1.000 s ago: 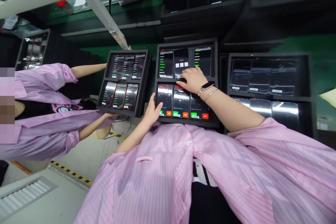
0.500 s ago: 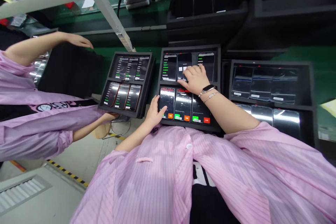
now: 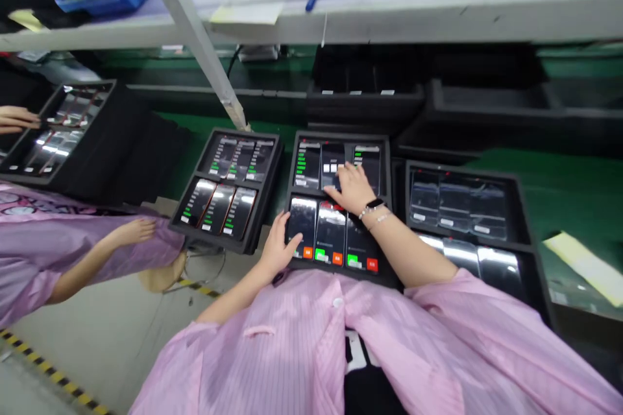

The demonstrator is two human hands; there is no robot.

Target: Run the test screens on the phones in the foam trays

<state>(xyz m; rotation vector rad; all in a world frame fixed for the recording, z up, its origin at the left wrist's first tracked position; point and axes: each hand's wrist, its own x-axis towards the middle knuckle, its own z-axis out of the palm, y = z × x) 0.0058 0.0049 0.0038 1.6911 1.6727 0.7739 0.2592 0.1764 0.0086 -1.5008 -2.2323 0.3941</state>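
A black tray (image 3: 341, 139) holding two rows of lit phones lies right in front of me on the green bench. My right hand (image 3: 351, 188) rests over the middle phone (image 3: 331, 161) of the far row, fingers spread and touching its screen. A dark watch and thin bracelets circle that wrist. My left hand (image 3: 277, 248) lies at the tray's near left corner, fingers apart, thumb on the near left phone (image 3: 302, 224) beside its orange button.
A similar phone tray (image 3: 230, 185) sits to the left, another (image 3: 462, 207) to the right. A co-worker in pink stands at the left, one hand (image 3: 135, 231) low, another hand (image 3: 17, 119) at a farther tray (image 3: 58, 133). A slanted white post (image 3: 195, 39) and overhead shelf cross above.
The view has tilted up, showing the shelf. My hands stay on the tray. The co-worker's raised arm has dropped back and their lower hand has left the left tray.
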